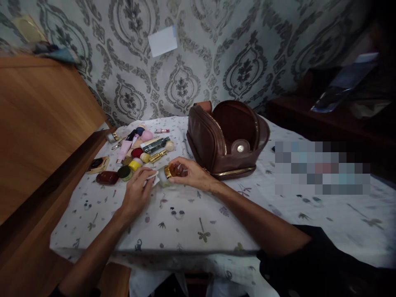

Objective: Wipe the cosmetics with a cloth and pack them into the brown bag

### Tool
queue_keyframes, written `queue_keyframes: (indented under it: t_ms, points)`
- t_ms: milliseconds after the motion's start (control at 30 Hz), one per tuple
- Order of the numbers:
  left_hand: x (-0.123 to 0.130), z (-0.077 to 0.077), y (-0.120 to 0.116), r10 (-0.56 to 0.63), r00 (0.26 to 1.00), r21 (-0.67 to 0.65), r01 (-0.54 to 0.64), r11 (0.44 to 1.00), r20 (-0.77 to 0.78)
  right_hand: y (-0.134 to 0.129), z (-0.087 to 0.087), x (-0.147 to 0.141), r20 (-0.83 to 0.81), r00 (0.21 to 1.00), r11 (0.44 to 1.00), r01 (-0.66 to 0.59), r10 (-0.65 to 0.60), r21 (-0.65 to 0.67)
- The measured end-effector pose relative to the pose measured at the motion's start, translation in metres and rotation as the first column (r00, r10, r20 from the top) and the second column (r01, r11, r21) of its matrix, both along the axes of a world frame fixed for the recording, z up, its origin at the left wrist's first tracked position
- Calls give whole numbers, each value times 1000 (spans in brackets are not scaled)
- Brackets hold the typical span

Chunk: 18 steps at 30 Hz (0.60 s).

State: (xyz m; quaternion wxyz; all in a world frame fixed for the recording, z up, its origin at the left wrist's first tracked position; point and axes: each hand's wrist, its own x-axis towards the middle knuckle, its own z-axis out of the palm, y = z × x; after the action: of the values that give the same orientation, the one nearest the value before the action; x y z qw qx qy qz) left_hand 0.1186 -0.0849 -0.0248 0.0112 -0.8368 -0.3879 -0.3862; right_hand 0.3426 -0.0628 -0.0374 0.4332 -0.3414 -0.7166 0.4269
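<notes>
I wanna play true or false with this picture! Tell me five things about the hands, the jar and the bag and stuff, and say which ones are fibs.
1. The right hand holds a jar with a gold-coloured top. True.
2. The left hand rests on the brown bag. False: its fingers grip a small white piece, close to the jar.
3. The brown bag is open at the top. True.
4. The pink tube is inside the bag. False: it lies among small things on the tablecloth, left of the bag.
5. The wall is plain. False: it has a leafy grey pattern.
</notes>
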Motion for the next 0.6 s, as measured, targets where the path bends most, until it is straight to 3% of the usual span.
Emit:
queue_keyframes:
  t_ms: [233,467,600]
  points:
    - [18,4,-6,-83,992,108,94,990,-94,1,-8,-3,33,997,989,64,-69,137]
    - [3,0,3,15,999,-1,-15,1000,-50,3,-10,-2,4,999,994,46,-47,95]
    - [2,1,1,15,999,3,-15,1000,-39,4,-10,0,31,999,996,40,-42,85]
